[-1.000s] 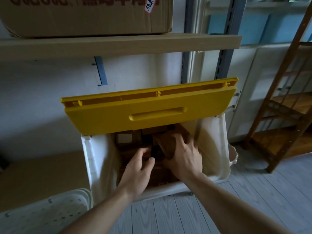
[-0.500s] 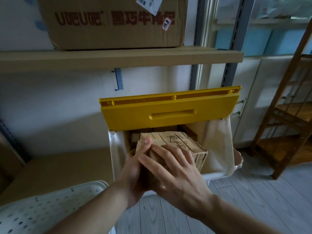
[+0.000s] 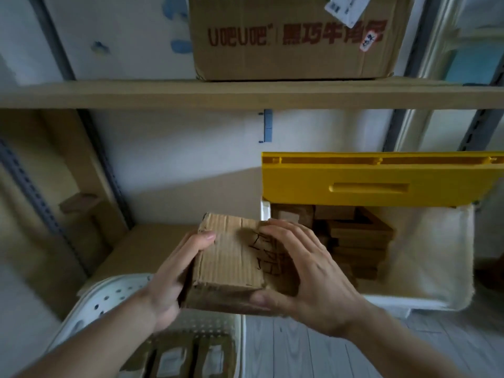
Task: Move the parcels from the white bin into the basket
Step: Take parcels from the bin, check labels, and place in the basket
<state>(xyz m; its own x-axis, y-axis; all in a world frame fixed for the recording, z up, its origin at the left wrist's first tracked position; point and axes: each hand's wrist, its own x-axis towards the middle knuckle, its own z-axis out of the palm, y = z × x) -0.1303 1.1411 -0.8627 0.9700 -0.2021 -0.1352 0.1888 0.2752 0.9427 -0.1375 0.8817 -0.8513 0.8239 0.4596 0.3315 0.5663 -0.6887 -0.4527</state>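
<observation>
The basket (image 3: 90, 301), white with round perforations in its wall, sits at lower left on the floor (image 3: 300, 347). Inside it, at the bottom edge of the view, lie several brown parcels in the basket (image 3: 174, 361), some with pale labels; their count cannot be told.

The left hand (image 3: 174, 274) holds the left side of 1 cardboard parcel (image 3: 229, 257). Its grip is wrapped round the parcel's left edge, with the thumb lying on the top face near the far-left corner. The parcel is held in the air, tilted slightly, above the near-right part of the basket and to the left of the white bin (image 3: 436, 255). Dark handwritten marks show on its top face, partly covered by the right fingers.

The right hand (image 3: 305, 271) holds the right side of the same parcel. Its grip is spread over the top face with the fingers curved down, and the thumb presses the near side face.

The white bin stands at right, with its near rim just beside the right hand. More brown parcels in the bin (image 3: 354, 241) are stacked inside, filling its left and middle part. A yellow lid (image 3: 381, 184) stands raised over the bin's far edge.

Above, a wooden shelf (image 3: 163, 94) carries 1 large cardboard box (image 3: 294, 36) with red print.
</observation>
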